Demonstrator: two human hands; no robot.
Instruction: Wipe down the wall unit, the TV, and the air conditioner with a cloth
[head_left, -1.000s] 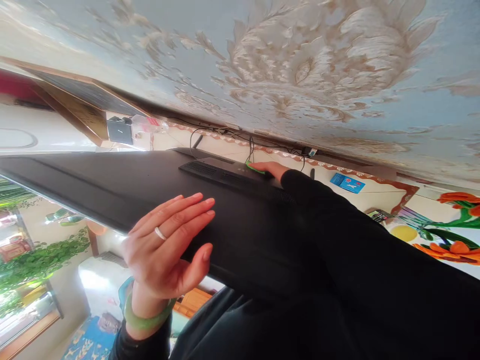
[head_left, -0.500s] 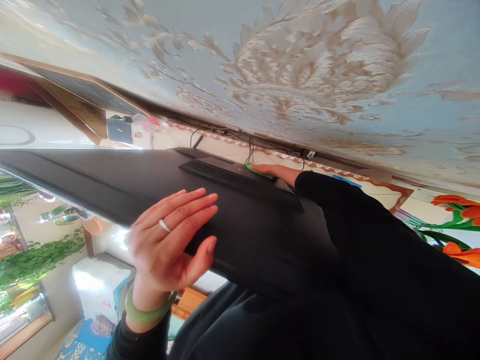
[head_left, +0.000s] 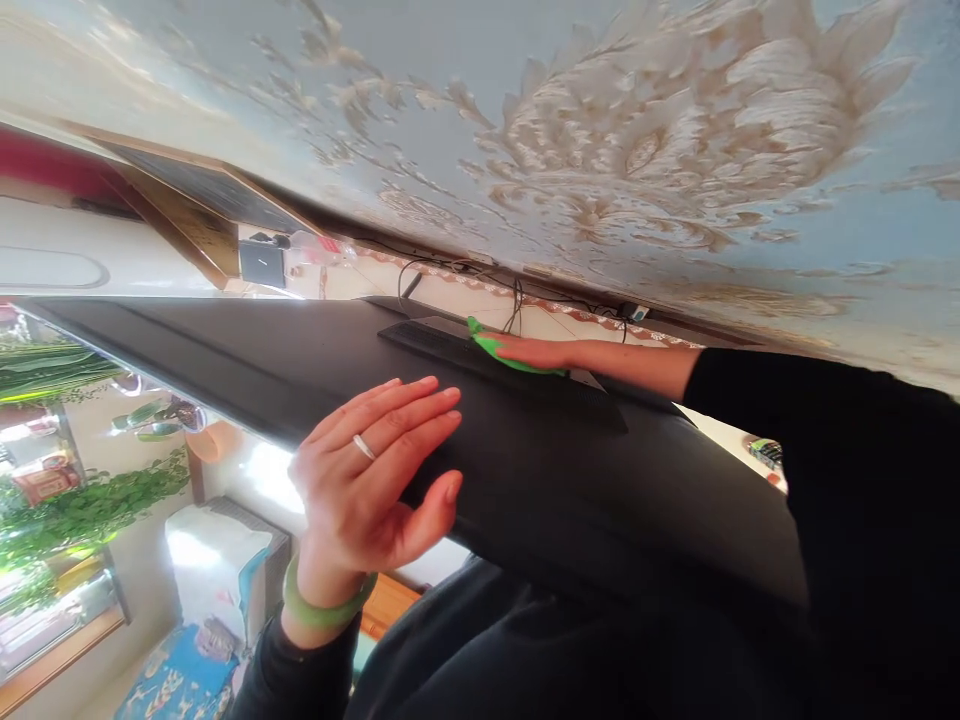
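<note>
A large black flat panel (head_left: 315, 345), which looks like the back of a television, stretches across the view close to a wall. My right hand (head_left: 536, 352) lies on a green cloth (head_left: 517, 362), pressing it against the raised vented section (head_left: 427, 338) of that back. Part of the cloth is hidden under the fingers. My left hand (head_left: 382, 470), with a ring and a green bangle (head_left: 326, 605), is at the panel's near edge. Its fingers are stretched out, the thumb stands apart, and nothing is in it. Whether its palm touches the panel is hidden.
Patterned wallpaper (head_left: 645, 130) rises just beyond the panel. Dark cables (head_left: 517, 300) run along the gap by a lace-edged cloth. A black box (head_left: 262, 263) stands farther off. Potted plants (head_left: 135, 495) and a blue patterned cover (head_left: 176, 670) are at the left.
My right hand and the green cloth have slid left and nearer across the vented section, and more forearm shows. My left hand keeps its place on the panel. The view has shifted slightly.
</note>
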